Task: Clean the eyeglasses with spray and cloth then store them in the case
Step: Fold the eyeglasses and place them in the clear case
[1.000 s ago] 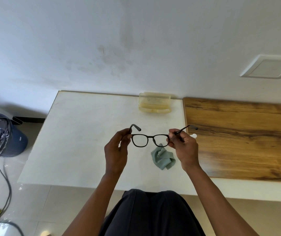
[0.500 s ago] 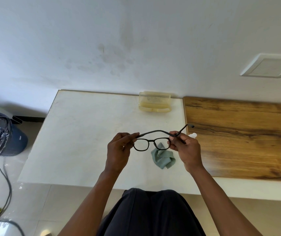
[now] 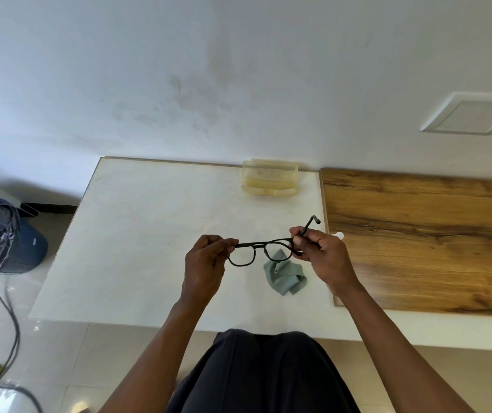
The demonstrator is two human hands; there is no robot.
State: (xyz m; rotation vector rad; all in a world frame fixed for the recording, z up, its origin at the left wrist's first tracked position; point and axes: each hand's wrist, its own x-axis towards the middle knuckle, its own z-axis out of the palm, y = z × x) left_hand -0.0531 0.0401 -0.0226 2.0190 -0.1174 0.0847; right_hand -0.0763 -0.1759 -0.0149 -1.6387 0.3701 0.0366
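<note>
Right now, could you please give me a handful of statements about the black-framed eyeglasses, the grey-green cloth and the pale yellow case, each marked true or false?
1. Both hands hold the black-framed eyeglasses above the white tabletop. True.
2. The grey-green cleaning cloth is wrapped around a lens. False: it lies crumpled on the tabletop, below the glasses.
3. The pale yellow translucent case stands at the far edge by the wall, with its lid open. True.
4. The left hand is flat on the table. False: its fingers pinch the left end of the frame.
5. The right hand grips the frame at its right hinge, that temple arm sticking out. True.
</note>
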